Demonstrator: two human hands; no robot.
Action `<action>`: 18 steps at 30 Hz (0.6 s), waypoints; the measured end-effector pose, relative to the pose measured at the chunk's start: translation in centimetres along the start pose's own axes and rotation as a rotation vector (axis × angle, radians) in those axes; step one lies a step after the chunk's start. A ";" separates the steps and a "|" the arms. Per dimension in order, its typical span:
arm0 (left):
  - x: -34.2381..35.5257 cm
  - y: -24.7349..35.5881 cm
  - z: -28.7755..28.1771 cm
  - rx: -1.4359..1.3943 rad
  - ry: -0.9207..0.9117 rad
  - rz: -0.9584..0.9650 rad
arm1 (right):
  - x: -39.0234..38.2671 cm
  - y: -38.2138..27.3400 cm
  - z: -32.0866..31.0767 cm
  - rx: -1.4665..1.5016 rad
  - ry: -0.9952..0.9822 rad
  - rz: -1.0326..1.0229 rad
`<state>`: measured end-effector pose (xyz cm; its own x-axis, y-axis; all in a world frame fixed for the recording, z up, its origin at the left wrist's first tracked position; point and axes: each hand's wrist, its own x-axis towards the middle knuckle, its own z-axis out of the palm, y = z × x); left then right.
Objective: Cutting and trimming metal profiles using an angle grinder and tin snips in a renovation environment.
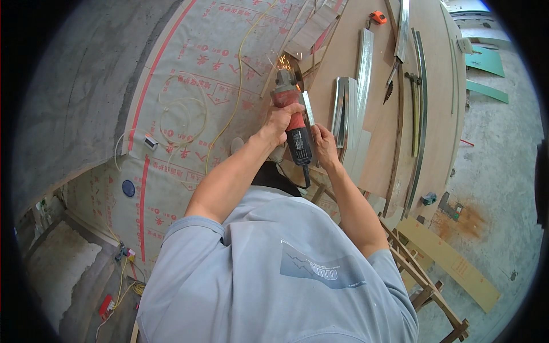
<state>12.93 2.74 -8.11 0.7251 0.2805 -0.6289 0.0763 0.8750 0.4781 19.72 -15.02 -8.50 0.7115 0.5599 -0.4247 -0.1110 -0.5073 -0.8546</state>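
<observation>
My left hand [278,121] is wrapped round the red and black body of an angle grinder [296,121]. Orange sparks [286,62] fly from the far end of the tool, beside its dark disc [297,74]. Just right of the grinder, my right hand [325,146] grips the near end of a narrow shiny metal strip [309,107]. The strip runs away from me toward the disc; exactly where the two meet is hard to make out. A black cord [306,176] leaves the grinder's near end.
A wooden board [380,114] on my right bears bent metal profiles [343,111], a hammer [415,114], and an orange tape measure [377,18]. Printed protective sheeting [189,51] covers the floor on my left, crossed by a yellow cord [240,74]. A wooden trestle [426,280] stands near right.
</observation>
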 end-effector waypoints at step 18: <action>-1.3 -1.3 0.8 -0.006 0.090 0.040 | -0.2 -0.6 0.2 0.028 0.003 -0.047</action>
<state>12.44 0.96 -7.42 0.6632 0.3491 -0.6621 0.0443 0.8647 0.5003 19.50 -14.68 -7.96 0.7183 0.5805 -0.3834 -0.0971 -0.4621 -0.8815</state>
